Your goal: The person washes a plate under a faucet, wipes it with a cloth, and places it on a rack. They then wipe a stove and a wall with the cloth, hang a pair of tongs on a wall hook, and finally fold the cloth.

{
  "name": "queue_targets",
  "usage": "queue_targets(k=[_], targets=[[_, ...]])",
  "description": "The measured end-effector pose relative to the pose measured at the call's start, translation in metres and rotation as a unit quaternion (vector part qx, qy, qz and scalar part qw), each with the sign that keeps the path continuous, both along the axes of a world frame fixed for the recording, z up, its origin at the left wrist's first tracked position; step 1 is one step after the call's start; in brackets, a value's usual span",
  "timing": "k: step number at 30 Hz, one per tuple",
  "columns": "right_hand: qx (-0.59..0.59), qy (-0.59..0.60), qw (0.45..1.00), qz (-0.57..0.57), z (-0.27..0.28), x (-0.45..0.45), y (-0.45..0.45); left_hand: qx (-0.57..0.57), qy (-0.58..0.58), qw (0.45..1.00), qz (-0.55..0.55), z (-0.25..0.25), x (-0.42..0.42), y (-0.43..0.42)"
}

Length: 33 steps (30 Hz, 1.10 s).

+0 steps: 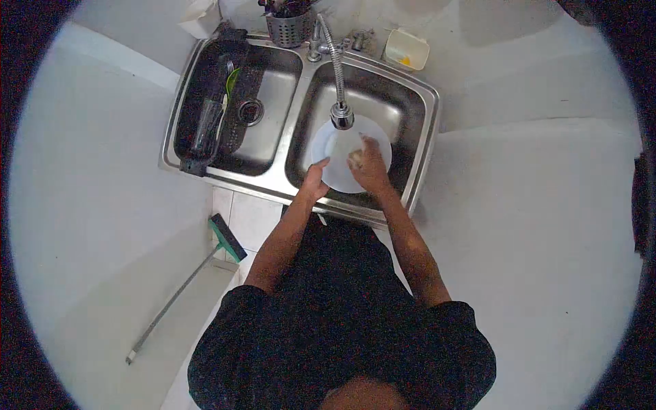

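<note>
Left hand has fingers closed on round white plate, probably for steadiness, while right hand curls its fingers around a pale, blurred piece

Faucet behind right basin | rack in left basin | brush before sink, left

Shiny metal sink, smooth white plate, matt black cloth shirt.

Plain black top, loose short sleeves, forearms bare
</note>
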State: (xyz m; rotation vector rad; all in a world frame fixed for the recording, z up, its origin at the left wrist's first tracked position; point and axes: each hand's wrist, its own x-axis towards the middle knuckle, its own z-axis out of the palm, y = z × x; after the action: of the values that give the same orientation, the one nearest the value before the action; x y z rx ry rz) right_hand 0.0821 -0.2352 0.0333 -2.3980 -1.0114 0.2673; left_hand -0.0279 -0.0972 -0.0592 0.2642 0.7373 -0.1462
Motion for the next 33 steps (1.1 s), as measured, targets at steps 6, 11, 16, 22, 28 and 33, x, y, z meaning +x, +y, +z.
queue_targets(k=[6,11,16,22,28,33], targets=[[-0.084,-0.026,0.996,0.033,-0.030,-0.033,-0.006,0.078,0.007,0.997,0.028,-0.009,0.001,-0.003],[-0.069,-0.020,0.993,0.094,-0.049,-0.035,-0.032,0.102,0.061,0.992,0.033,0.006,0.005,-0.006],[-0.031,-0.020,0.998,0.041,-0.058,-0.002,-0.025,0.235,0.178,0.955,-0.032,-0.039,0.000,-0.015],[0.008,-0.020,0.992,0.124,-0.107,-0.024,0.018,0.187,0.036,0.982,-0.008,-0.051,-0.004,-0.008],[-0.040,0.126,0.964,0.231,-0.050,-0.032,-0.027,0.265,0.112,0.954,0.078,-0.029,-0.004,-0.011],[-0.084,-0.008,0.990,0.110,-0.078,0.016,-0.051,0.300,0.135,0.942,0.064,0.020,0.004,-0.019]])
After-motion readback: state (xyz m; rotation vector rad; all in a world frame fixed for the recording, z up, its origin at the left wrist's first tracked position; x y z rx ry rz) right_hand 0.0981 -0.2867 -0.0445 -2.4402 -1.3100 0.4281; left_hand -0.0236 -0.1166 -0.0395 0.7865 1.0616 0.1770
